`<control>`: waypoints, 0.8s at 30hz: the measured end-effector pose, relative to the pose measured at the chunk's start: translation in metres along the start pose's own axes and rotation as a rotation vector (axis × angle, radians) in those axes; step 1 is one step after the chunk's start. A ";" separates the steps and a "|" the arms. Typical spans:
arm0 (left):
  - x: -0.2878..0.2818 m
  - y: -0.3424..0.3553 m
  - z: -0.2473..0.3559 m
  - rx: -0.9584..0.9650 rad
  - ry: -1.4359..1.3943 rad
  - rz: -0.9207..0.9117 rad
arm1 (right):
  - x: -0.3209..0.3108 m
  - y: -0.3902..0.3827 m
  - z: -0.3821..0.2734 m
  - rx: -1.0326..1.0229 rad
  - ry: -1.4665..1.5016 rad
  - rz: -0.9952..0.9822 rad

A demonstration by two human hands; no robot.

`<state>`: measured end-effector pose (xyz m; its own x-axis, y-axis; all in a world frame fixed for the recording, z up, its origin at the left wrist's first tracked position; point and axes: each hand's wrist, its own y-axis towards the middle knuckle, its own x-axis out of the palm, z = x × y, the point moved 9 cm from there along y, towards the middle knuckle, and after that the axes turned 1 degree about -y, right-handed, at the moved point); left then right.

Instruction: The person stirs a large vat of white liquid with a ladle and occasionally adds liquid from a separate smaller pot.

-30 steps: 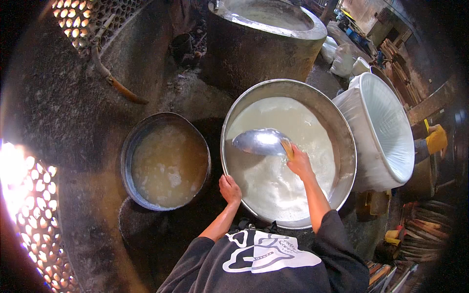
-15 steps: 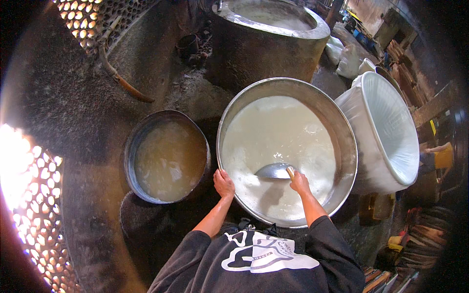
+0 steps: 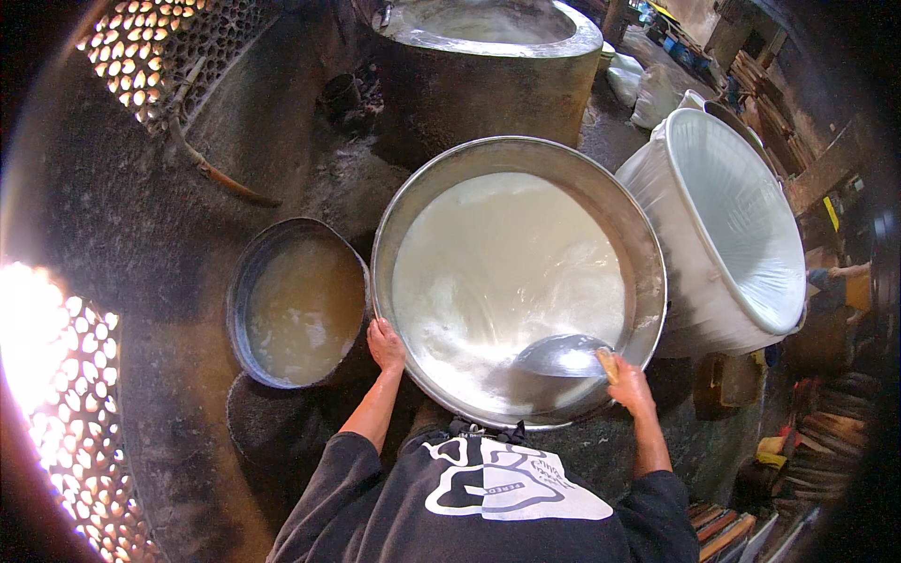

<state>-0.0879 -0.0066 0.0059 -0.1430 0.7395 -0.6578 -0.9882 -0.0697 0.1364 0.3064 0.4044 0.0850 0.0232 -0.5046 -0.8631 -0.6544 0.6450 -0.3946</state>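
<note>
My left hand (image 3: 387, 345) is closed on the left rim of a large round metal basin (image 3: 640, 277) full of milky white liquid (image 3: 497, 235). At the basin's lower right, my right hand (image 3: 629, 385) grips the short wooden handle of a metal ladle (image 3: 563, 355), whose broad bowl rests at the surface of the liquid with froth around it. Just left of the basin stands a smaller dark pot (image 3: 240, 305) holding cloudy brownish liquid.
A tall white tub (image 3: 676, 244) with a plastic liner leans beside the basin. Behind are a concrete stove (image 3: 479, 103), white sacks (image 3: 652, 98) and a hose (image 3: 225, 183). Stacked wood (image 3: 826, 441) lies right; another person's hand (image 3: 856, 270) shows at the far right. Perforated walls are at left.
The ladle has come down from the upper left of the basin and moved rightward along its near side with my right hand. My left hand still holds the rim.
</note>
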 end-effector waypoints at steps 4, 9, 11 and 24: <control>0.004 0.005 -0.009 -0.005 0.011 -0.043 | -0.074 0.004 0.004 -0.060 0.122 0.104; 0.002 0.003 0.000 0.015 0.044 -0.001 | -0.087 0.068 -0.003 -0.253 0.076 0.630; 0.002 0.004 -0.002 0.039 0.052 0.024 | -0.055 0.109 0.008 -0.228 0.027 0.687; 0.004 0.002 -0.003 0.003 -0.009 -0.025 | 0.132 0.114 -0.043 0.028 0.343 0.086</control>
<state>-0.0910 -0.0061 0.0013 -0.1173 0.7467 -0.6547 -0.9914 -0.0491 0.1217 0.2022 0.3868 -0.0602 -0.2896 -0.6080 -0.7393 -0.6215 0.7068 -0.3379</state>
